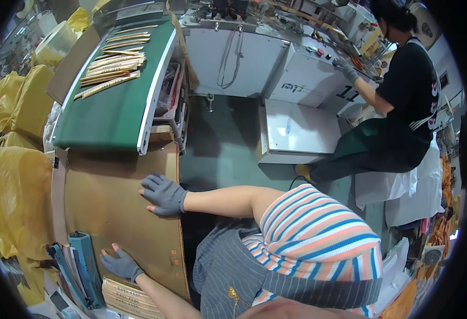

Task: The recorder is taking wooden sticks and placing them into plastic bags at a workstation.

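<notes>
My right hand (164, 195), in a grey glove with bare fingertips, lies flat near the right edge of the brown board table (121, 181), fingers spread, holding nothing. Farther down the table, my left hand (121, 264), gloved the same way, rests open with fingers apart. It is between a teal metal fixture (86, 266) and a stack of slim paper-wrapped packets (129, 299). Beyond the table, a green conveyor belt (100, 119) carries several long, thin paper-wrapped packets (113, 64), most in an overlapping pile.
Yellow plastic bags (18, 196) crowd the left side. Beside the belt stands a crate rack (172, 101). A co-worker (403, 90) sits at a white machine cabinet (308, 74) at the upper right, near a low white box (300, 127).
</notes>
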### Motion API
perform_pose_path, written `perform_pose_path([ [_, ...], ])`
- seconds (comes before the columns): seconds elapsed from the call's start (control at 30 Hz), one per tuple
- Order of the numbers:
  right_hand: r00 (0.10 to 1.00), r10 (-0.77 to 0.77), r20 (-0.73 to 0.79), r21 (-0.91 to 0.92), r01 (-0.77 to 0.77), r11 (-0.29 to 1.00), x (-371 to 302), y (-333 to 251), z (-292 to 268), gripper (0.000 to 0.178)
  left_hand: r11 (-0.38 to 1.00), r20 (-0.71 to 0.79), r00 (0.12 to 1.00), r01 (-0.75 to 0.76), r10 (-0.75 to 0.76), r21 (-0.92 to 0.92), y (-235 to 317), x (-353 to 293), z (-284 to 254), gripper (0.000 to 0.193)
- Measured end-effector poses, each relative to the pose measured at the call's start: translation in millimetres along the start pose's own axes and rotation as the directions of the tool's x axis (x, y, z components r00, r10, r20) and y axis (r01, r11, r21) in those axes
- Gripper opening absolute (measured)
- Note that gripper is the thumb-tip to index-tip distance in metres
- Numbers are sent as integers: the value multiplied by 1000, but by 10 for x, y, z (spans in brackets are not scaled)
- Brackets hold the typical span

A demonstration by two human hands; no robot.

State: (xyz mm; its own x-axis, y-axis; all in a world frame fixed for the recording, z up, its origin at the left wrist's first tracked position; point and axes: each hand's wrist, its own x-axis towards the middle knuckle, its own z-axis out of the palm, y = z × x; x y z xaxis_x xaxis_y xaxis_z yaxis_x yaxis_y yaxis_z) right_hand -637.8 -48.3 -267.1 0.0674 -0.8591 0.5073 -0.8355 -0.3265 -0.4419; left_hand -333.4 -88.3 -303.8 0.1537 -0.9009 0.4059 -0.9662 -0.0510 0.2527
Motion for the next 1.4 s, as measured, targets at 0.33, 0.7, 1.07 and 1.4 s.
perform_pose_path([
  [0.33,999,26,20,-7,-26,1000,-9,-21,-74,47,1000,-31,999,-26,26,-2,-6,-11,76,56],
  [0.7,1000,23,-12,22,-23,1000,-42,0,-12,45,998,-8,998,-59,59,10,-115,38,115,56],
  [1.07,998,54,34,57,-56,997,-19,-6,-34,49,996,-14,997,-70,71,53,-164,46,142,54],
  [1.4,999,38,4,55,-38,998,-22,25,18,46,997,-13,998,-62,63,35,-134,30,138,55],
])
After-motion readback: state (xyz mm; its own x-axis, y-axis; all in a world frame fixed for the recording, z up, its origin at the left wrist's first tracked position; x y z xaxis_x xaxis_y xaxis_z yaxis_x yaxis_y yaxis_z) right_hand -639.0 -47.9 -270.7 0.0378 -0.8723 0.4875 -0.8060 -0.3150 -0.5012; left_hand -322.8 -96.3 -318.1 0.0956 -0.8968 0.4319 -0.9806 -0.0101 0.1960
